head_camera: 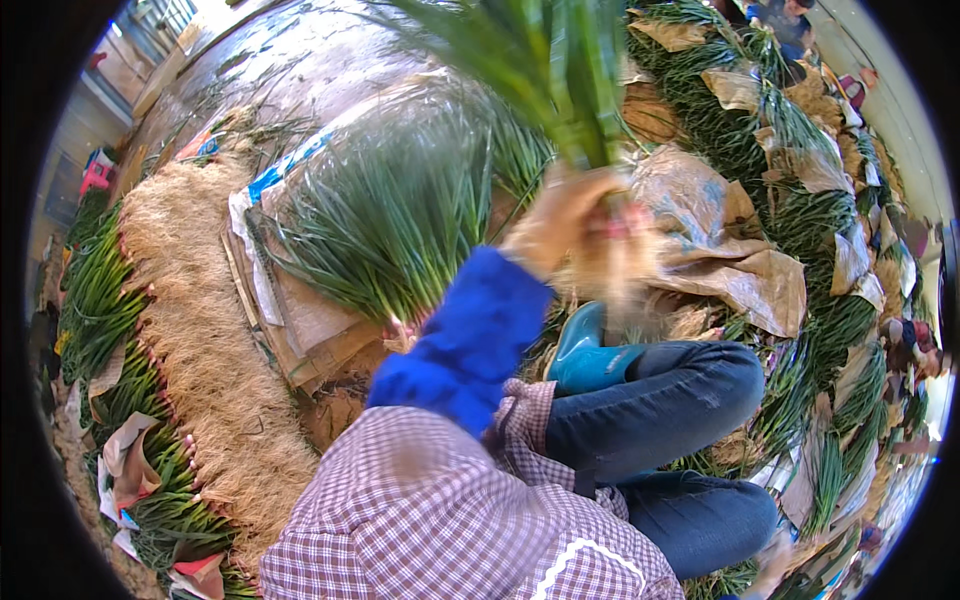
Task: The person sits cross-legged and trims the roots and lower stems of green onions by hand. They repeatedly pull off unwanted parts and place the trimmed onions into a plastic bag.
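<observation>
My left hand [566, 217], in a blue sleeve, grips a bunch of leafy alliums [585, 90], green garlic or spring onions, just above the pinkish bulbs. The leaves point up the picture and the pale roots hang below the hand; both are motion-blurred. Below and to the left of this hand, a pile of the same plants [397, 232] lies on brown sheeting, its leaves partly under clear plastic. At the lower right, what looks like my right hand [772, 570] is blurred and partly cut off, so its grip is unclear.
A long row of plants with matted roots [202, 315] runs down the left. Crumpled brown sheeting [720, 232] lies to the right. Beyond it stand rows of leafy bundles [810, 225], with people [911, 345] at the far right edge. My teal boot [592, 360] is close below my left hand.
</observation>
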A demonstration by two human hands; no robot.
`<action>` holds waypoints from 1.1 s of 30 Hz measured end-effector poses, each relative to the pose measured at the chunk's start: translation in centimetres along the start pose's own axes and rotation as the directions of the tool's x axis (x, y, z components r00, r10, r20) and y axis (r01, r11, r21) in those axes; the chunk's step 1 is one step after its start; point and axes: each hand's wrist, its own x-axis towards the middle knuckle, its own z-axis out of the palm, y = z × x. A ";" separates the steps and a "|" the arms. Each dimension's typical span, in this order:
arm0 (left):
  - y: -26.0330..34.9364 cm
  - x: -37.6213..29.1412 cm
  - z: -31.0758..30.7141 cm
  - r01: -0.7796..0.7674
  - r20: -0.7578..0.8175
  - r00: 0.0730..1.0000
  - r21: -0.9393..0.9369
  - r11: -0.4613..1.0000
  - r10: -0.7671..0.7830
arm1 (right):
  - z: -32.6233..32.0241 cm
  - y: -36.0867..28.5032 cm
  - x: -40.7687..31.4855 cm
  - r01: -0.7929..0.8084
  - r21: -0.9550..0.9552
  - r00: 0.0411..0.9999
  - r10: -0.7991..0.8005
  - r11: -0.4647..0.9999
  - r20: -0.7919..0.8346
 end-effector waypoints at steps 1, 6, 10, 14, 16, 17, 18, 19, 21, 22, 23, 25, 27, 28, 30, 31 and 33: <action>0.6 -0.3 -2.2 0.279 -0.107 0.951 -0.113 0.954 -0.291 | 1.2 -0.7 0.4 -0.029 -0.080 0.998 0.033 0.996 0.048; -1.1 -9.8 -16.7 0.315 -0.416 0.873 0.081 0.946 -0.255 | 9.4 -0.6 9.5 0.021 -0.330 0.895 0.129 0.944 0.426; -8.8 -20.6 -29.7 0.558 -0.554 0.587 -0.251 0.791 -0.590 | 16.7 -0.9 16.2 0.142 -0.461 0.782 0.186 0.876 0.594; -14.8 -22.1 -32.4 0.595 -0.441 0.518 -0.429 0.679 -0.733 | 18.1 -1.1 19.3 0.176 -0.564 0.775 0.240 0.807 0.584; -10.5 -20.2 -29.9 0.705 -0.376 0.512 -0.328 0.628 -0.772 | 18.0 -0.5 20.3 0.177 -0.583 0.772 0.255 0.793 0.582; -8.9 -23.2 -33.9 0.801 -0.442 0.405 -0.251 0.544 -0.801 | 19.5 -0.9 20.1 0.223 -0.569 0.737 0.245 0.791 0.629; -8.8 -21.9 -33.3 0.835 -0.458 0.412 -0.156 0.528 -0.787 | 18.7 -0.8 20.3 0.216 -0.584 0.752 0.248 0.782 0.611; -8.7 -20.7 -32.6 0.860 -0.472 0.424 -0.060 0.507 -0.773 | 17.9 -0.9 20.7 0.207 -0.598 0.767 0.251 0.774 0.591; -5.9 -20.8 -33.6 0.944 -0.571 0.321 0.257 0.207 -0.755 | 18.6 -0.8 21.2 0.242 -0.589 0.741 0.245 0.771 0.625; -5.9 -20.1 -33.8 0.944 -0.612 0.265 0.322 0.072 -0.745 | 18.5 -0.7 21.4 0.247 -0.590 0.741 0.243 0.768 0.626; -5.6 -19.6 -33.6 0.926 -0.659 0.210 0.372 -0.070 -0.722 | 18.3 -0.6 21.7 0.256 -0.589 0.735 0.241 0.766 0.633; -5.7 -18.7 -31.7 0.850 -0.654 0.316 0.517 -0.101 -0.687 | 18.0 -0.3 21.7 0.267 -0.580 0.740 0.222 0.770 0.635; -7.1 -22.2 -34.6 0.798 -0.744 0.335 0.551 -0.246 -0.578 | 19.1 0.6 21.1 0.300 -0.539 0.709 0.194 0.787 0.678; -7.1 -22.5 -34.5 0.670 -0.714 0.492 0.676 -0.308 -0.497 | 18.7 1.0 20.4 0.300 -0.529 0.711 0.184 0.794 0.679; -5.8 -20.5 -33.6 0.707 -0.760 0.401 0.611 -0.355 -0.511 | 17.2 2.4 19.0 0.278 -0.505 0.729 0.163 0.817 0.665; -4.0 -19.3 -32.4 0.724 -0.783 0.352 0.575 -0.381 -0.512 | 15.9 3.4 18.0 0.260 -0.491 0.746 0.151 0.831 0.649; -0.9 -18.2 -32.9 0.901 -0.758 0.345 0.432 -0.030 -0.553 | 12.5 5.8 15.7 0.186 -0.458 0.791 0.144 0.869 0.594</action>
